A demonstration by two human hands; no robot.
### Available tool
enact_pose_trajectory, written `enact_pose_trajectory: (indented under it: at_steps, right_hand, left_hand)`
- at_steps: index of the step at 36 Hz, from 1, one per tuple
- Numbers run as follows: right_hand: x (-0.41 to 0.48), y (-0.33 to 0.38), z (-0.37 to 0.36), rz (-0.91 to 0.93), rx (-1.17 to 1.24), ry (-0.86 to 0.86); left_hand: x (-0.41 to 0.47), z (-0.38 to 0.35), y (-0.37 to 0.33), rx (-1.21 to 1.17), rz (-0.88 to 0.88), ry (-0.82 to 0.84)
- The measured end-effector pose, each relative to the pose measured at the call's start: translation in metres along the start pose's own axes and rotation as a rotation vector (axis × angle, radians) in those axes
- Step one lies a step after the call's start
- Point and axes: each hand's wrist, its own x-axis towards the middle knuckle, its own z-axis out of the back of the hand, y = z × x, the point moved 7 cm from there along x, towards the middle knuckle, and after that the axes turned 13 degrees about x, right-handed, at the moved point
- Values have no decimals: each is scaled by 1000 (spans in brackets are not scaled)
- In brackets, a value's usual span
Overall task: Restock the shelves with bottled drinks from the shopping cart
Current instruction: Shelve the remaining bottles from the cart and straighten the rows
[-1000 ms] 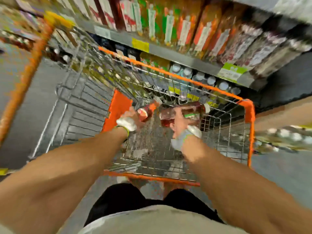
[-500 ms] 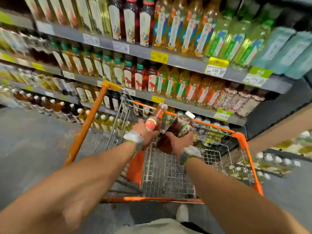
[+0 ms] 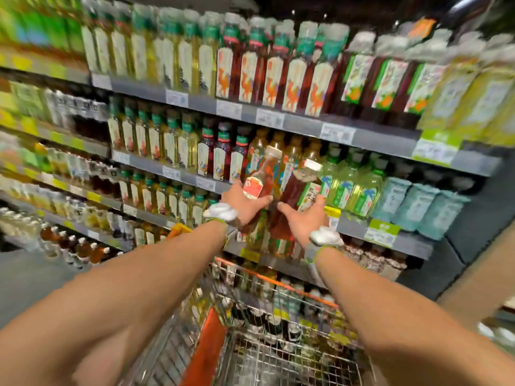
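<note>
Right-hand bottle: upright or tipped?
Tipped. The bottle leans with its cap up and to the right, and the right hand grips its lower part.

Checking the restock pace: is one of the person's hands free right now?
No, the left hand holds a red-label bottle and the right hand holds a green-label bottle.

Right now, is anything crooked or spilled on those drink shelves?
Nothing on the grey metal shelves looks spilled or fallen; the rows stand upright, though blur hides detail. Only two bottles lean: the left hand grips a reddish plastic bottle with a red label, the right hand a dark red plastic bottle with a green label.
</note>
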Motion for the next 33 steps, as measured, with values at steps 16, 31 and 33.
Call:
enact_pose_trajectory:
  at_steps: [16,31,33]
  right_hand:
    - [71,174,69,281,116,-44]
    - [82,229,28,324,93,-119]
    - [83,234,18,320,110,-151]
  left_hand:
    - [14,119,-147,-301,-129,-205]
    - [60,166,-158,-595,-261,-97]
    - [71,170,-155,-616,-275,-71]
